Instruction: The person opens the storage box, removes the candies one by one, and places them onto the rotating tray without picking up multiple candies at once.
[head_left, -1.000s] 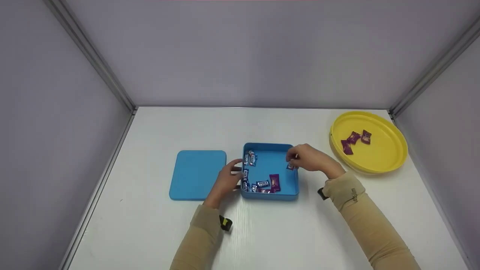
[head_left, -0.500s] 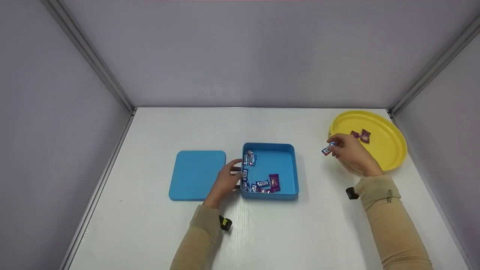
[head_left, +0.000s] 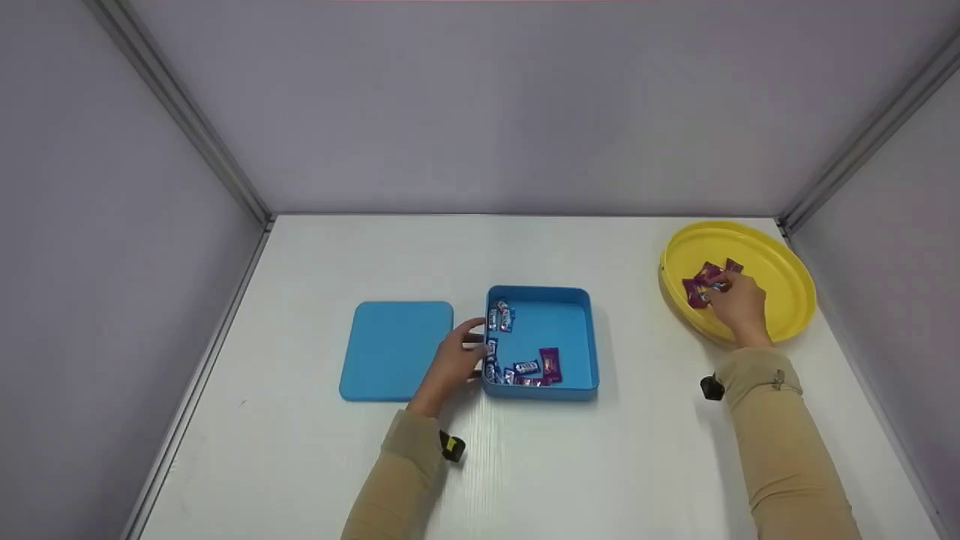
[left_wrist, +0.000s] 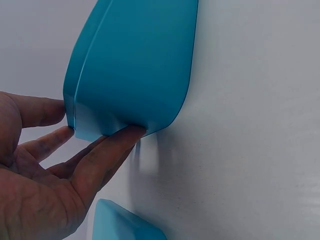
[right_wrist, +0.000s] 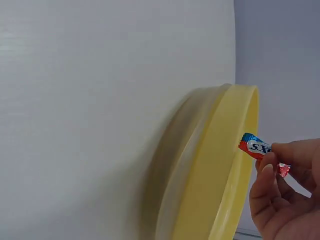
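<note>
A blue square box (head_left: pixel 589 337) sits mid-table with several wrapped candies (head_left: pixel 525 368) inside. My left hand (head_left: pixel 454 361) rests against its left wall, fingers straight on the blue side (left_wrist: pixel 130 65). My right hand (head_left: pixel 739 301) is over the yellow round tray (head_left: pixel 787 262) at the right, pinching a small red, white and blue wrapped candy (right_wrist: pixel 257 148) just above the tray's rim (right_wrist: pixel 225 165). Purple candies (head_left: pixel 696 291) lie in the tray beside the fingers.
The flat blue lid (head_left: pixel 396 349) lies on the white table (head_left: pixel 600 465) just left of the box. Grey walls close in the table on the left, back and right; the tray is close to the right wall.
My right hand lifted a candy out of the blue box and carried it right, over the yellow tray. The left hand and the box stayed put.
</note>
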